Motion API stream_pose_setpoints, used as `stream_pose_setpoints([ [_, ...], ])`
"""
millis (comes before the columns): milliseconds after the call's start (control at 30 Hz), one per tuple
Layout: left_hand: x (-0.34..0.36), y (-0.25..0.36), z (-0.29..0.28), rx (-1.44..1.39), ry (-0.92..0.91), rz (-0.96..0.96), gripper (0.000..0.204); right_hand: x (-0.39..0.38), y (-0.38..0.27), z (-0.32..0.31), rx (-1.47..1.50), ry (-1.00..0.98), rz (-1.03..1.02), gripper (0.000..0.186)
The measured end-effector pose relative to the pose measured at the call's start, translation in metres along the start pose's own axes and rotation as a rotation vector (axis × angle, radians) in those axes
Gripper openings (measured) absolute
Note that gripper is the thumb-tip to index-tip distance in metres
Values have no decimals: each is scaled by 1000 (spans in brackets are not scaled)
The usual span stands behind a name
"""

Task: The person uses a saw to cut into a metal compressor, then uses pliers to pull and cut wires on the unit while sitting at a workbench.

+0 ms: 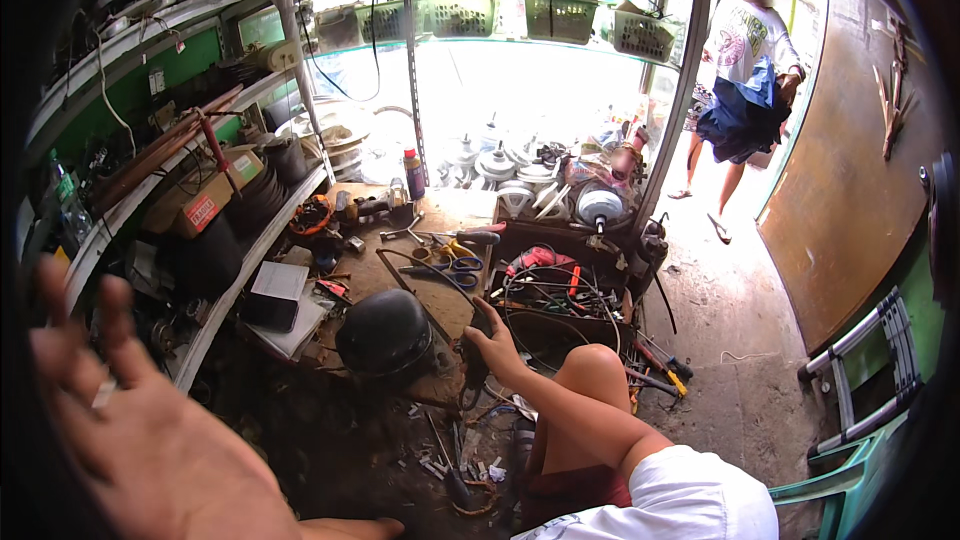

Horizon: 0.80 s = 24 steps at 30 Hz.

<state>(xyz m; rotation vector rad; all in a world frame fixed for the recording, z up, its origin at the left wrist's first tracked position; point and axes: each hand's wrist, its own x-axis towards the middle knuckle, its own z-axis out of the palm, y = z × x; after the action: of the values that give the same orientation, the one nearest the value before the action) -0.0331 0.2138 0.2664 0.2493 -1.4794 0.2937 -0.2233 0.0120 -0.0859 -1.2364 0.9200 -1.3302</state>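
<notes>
My left hand is raised at the lower left, fingers apart and a ring on one of them; nothing is in it. Blur softens its fingertips. Over the front of the low wooden bench, my right hand is closed round the dark handle of a hacksaw. The saw's thin curved frame reaches away to the far left over the bench top. Just left of its handle sits a black rounded dome-like thing. Blue-handled scissors and a yellow-handled tool lie beyond the saw.
An open toolbox full of cables and tools stands right of the bench. Loaded shelves line the left. Scraps and a screwdriver lie on the floor. A person holding dark blue cloth stands at the doorway. A folded ladder and green chair are at right.
</notes>
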Motion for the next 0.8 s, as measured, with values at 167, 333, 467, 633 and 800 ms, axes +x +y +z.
stream_pose_setpoints([
  [167, -92, -20, -15, 334, -560, -490, 31, -5, -2, -19, 80, 12, 76, 62],
  [333, -175, -20, -65, 372, -557, -915, 22, -6, -17, 9, 35, -5, 16, 62],
  [467, -251, -35, -110, 522, -515, -1207, 23, -2, -4, 3, 83, 2, 30, 61],
  [633, -266, -40, -124, 497, -608, -1197, 26, 3, 20, -6, 128, 39, 68, 57],
  [800, -283, -39, -123, 680, -766, -1112, 28, -2, 6, -3, 247, 39, 251, 49],
])
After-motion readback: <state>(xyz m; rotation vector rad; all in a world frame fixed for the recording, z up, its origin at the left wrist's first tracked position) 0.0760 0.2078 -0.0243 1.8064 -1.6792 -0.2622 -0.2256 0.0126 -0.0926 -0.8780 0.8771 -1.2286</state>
